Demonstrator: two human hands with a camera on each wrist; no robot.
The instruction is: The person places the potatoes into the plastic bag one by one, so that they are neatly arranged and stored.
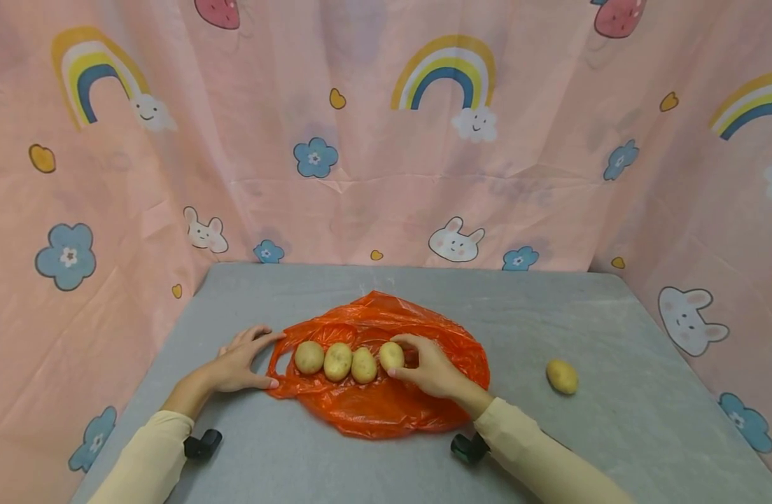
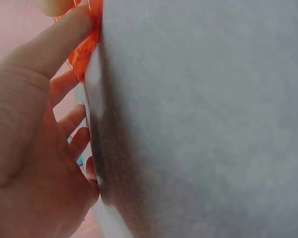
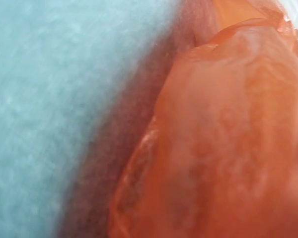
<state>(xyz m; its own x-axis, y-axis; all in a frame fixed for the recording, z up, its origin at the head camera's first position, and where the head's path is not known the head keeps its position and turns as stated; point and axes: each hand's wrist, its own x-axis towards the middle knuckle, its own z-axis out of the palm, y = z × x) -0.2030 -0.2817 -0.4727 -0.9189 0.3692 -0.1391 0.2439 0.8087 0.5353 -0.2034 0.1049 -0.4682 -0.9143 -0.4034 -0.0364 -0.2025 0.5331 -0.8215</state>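
Note:
A red plastic bag [image 1: 386,413] lies spread flat, with several potatoes in a row across it. My right hand [image 1: 432,367] pinches the rightmost potato [image 1: 392,356] of that row between thumb and fingers, over the bag. Three more potatoes, a round one [image 1: 309,358], a middle one [image 1: 338,362] and a smaller one [image 1: 363,365], sit side by side to its left. My left hand [image 1: 241,362] rests at the bag's handle end, thumb and fingers spread apart, fingertips right at the plastic. In the right wrist view the red plastic [image 3: 228,139] covers most of the hand.
A single potato [image 1: 562,376] lies on the grey table [image 1: 612,434] to the right of the bag. A pink patterned curtain [image 1: 373,203] encloses the table at the back and sides.

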